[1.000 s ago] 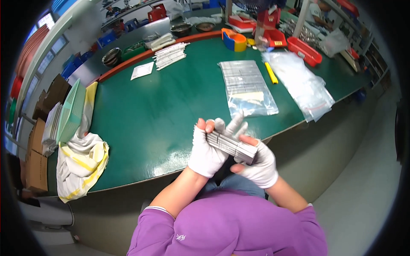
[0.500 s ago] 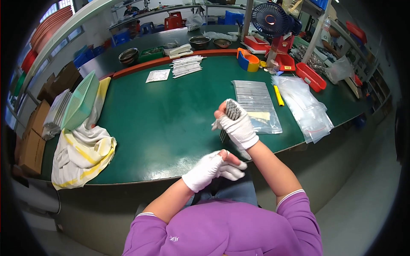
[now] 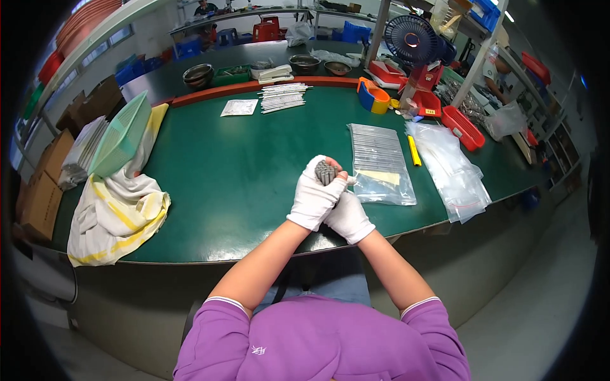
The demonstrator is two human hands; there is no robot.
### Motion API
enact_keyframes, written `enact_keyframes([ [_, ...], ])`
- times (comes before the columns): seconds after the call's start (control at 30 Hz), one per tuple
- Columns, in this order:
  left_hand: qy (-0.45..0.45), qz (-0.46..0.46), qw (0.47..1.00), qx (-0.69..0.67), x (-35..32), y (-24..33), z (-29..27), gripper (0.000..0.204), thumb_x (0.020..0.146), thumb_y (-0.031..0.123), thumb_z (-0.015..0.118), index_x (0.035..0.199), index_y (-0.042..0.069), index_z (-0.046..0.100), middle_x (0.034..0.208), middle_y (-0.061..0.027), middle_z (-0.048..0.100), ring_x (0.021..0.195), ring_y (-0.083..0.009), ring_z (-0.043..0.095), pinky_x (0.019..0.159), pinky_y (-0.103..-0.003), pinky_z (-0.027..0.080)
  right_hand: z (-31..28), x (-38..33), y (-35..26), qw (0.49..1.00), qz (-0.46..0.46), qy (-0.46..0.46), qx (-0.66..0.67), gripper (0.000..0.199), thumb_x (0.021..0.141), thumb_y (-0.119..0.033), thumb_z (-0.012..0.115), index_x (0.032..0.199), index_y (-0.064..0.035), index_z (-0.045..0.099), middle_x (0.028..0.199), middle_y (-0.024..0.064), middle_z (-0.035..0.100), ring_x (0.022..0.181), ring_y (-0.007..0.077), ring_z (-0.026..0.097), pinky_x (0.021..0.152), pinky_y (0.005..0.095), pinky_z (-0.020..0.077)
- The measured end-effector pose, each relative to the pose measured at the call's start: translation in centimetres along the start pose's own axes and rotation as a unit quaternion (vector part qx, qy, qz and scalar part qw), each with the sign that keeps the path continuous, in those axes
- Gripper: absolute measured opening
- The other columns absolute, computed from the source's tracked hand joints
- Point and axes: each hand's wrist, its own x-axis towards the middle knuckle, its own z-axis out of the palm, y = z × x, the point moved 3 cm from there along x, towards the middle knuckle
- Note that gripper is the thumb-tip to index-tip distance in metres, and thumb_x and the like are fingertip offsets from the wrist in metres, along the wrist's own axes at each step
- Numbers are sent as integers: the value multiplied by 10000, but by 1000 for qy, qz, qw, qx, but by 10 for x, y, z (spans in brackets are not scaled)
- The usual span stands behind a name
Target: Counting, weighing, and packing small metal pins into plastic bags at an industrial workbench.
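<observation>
Over the front part of the green table, my two hands come together around a bundle of thin grey metal rods (image 3: 326, 173). The rods stand roughly on end, with their tips showing at the top. My left hand (image 3: 311, 198), in a white glove with bare fingertips, is closed around the bundle from the left. Pressed close on the right and lower down is my right hand (image 3: 349, 217), gloved alike and closed on the bundle; its fingers are mostly hidden. Just right of the hands lies a clear plastic bag (image 3: 379, 155) with a row of similar rods and a pale yellow slip inside.
A yellow marker-like stick (image 3: 414, 151) and empty clear bags (image 3: 451, 165) lie at right. White-looking sticks (image 3: 283, 97) and a printed packet (image 3: 239, 107) lie farther back. A striped cloth (image 3: 121, 216) and green basket (image 3: 121, 136) are at left. Red bins (image 3: 462, 127) and a fan (image 3: 412, 39) stand back right.
My left hand has moved up from the table's front edge and closed around the rods. My right hand has come down and left, and the bundle now stands more end-up.
</observation>
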Motion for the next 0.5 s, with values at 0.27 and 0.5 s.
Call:
enact_keyframes([
  [0.27, -371, -40, 907, -192, -82, 28, 34, 253, 742, 110, 686, 718, 93, 435, 711, -26, 546, 917, -202, 563, 861, -344, 407, -39, -125, -13, 990, 18, 83, 109, 357, 631, -88, 680, 972, -87, 576, 904, 71, 597, 842, 249, 591, 753, 327, 459],
  [0.5, -467, -292, 793, -260, -137, -38, 58, 254, 691, 101, 733, 757, 56, 492, 997, -136, 584, 1095, -192, 470, 861, -288, 403, -10, -221, 9, 953, 256, 29, 158, 273, 670, -73, 649, 929, -47, 568, 820, 102, 604, 781, 241, 601, 697, 308, 471],
])
